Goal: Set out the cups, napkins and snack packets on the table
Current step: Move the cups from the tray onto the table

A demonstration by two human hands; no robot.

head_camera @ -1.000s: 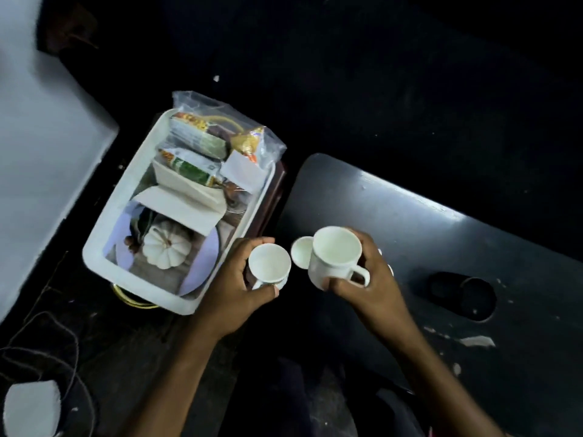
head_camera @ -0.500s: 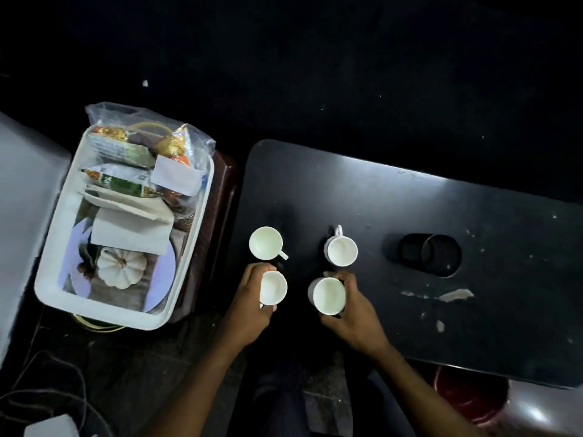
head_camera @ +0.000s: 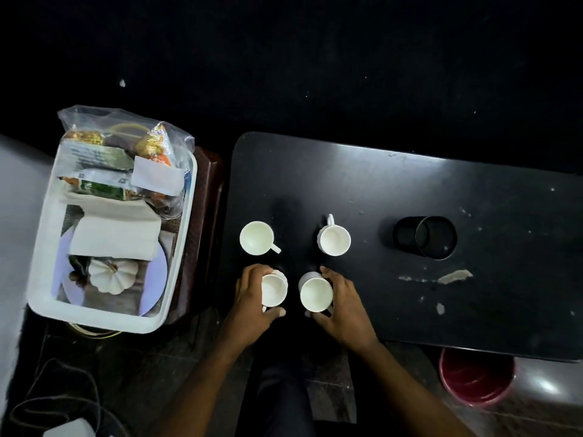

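Several white cups stand on the black table (head_camera: 410,190). My left hand (head_camera: 252,301) wraps the near left cup (head_camera: 273,290), which sits on the tabletop. My right hand (head_camera: 342,305) grips the near right cup (head_camera: 316,294) beside it. Two more cups stand free behind them: a far left cup (head_camera: 256,238) and a far right cup (head_camera: 334,239). White napkins (head_camera: 115,238) and snack packets (head_camera: 101,187) lie in the white tray (head_camera: 183,247) left of the table.
A black mesh cylinder (head_camera: 426,236) lies on its side at the table's middle. A white pumpkin ornament (head_camera: 112,275) sits in the tray. A red bucket (head_camera: 476,378) stands below the table's near edge. Cables (head_camera: 63,402) run across the floor at lower left.
A second ago both hands held the two cups raised near the tray. They have lowered them onto the table's near left part, in front of the other two cups. The view has also shifted.
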